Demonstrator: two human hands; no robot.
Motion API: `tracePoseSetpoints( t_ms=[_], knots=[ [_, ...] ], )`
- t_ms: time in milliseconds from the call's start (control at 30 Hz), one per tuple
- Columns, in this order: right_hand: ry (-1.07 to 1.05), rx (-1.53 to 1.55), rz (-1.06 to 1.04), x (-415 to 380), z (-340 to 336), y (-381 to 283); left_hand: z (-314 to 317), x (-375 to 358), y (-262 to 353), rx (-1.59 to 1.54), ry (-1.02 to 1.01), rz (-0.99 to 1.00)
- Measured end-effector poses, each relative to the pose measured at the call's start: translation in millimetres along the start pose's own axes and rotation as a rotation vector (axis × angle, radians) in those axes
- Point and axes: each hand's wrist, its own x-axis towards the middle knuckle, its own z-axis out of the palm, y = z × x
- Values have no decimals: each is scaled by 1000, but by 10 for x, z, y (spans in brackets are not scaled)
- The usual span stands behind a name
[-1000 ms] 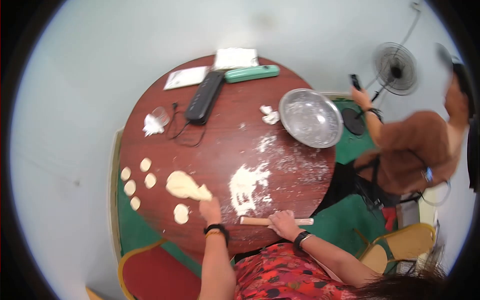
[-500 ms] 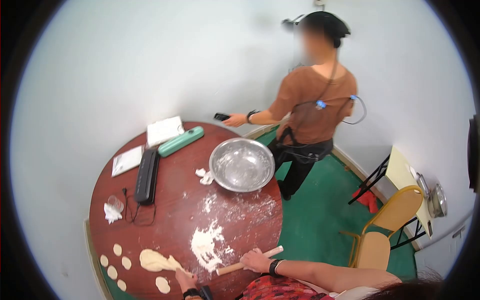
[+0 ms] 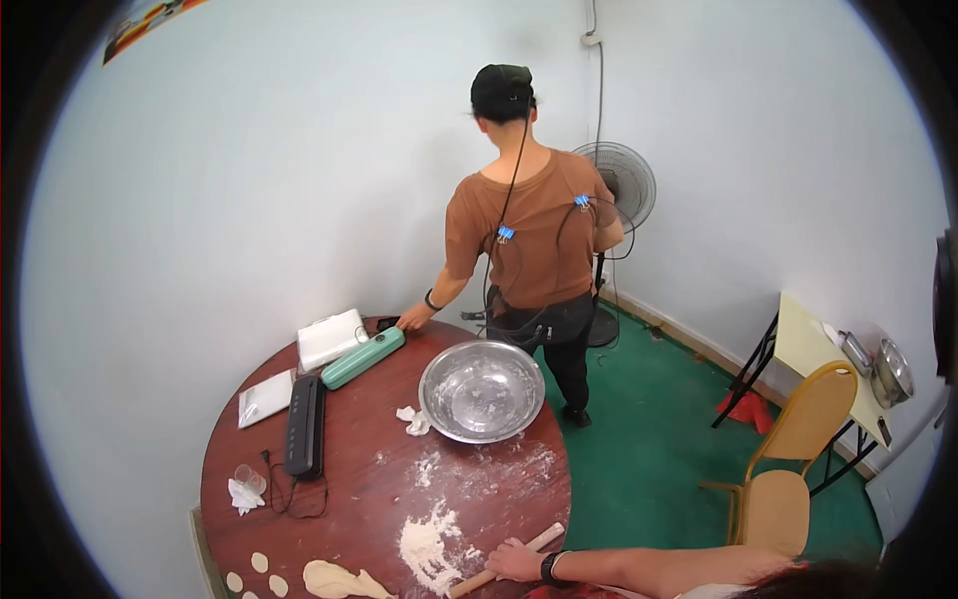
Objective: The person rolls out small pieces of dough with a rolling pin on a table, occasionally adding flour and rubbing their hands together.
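My right hand rests closed on a wooden rolling pin at the front right of the round table. White flour is spread just left of the pin. A long piece of dough lies at the bottom edge of the view, with small flat dough rounds to its left. My left hand is out of the frame. Farther back stands a steel bowl dusted with flour, and a crumpled white tissue sits at its left.
Behind the table stands a person, one hand near a green device. A black machine with a cord lies left. A fan, a yellow chair and a side table are farther right.
The view has tilted up, and my left hand has dropped out of it. The person has turned away and moved left, lowering a hand to the table's back edge. The fan now shows.
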Motion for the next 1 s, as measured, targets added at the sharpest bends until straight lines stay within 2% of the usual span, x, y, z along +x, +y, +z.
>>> tracePoseSetpoints(
  t_ms=[33,133,233,300,400,433,567,667,733,867,933,1000],
  knots=[
    [-26,-9,-8,25,-5,-16,31,-10,-29,-28,13,31],
    [-30,-14,-41,70,75,7,61,-280,193,-246,45,-123],
    [-37,-14,-54,131,166,24,300,-754,1476,-562,226,-458],
    [-16,-5,-56,162,152,11,378,-906,1873,-545,258,-496],
    [-70,-43,-48,212,121,7,163,-524,452,-19,88,58],
    [-9,-24,-53,215,138,6,239,-771,1121,-650,145,-368],
    [-14,-24,-62,223,95,0,328,-953,1624,-363,285,-508],
    [38,-26,-55,211,136,8,491,-1086,1928,-283,295,-450],
    [-51,-19,-35,222,110,-1,572,-1193,2183,-230,281,-395],
    [4,-26,-57,206,111,20,523,-1314,2269,-218,195,-315],
    [12,6,-63,205,40,-2,491,-1361,2294,-291,192,-380],
    [36,60,-60,187,26,-11,445,-1344,2142,-517,201,-436]
  ],
)
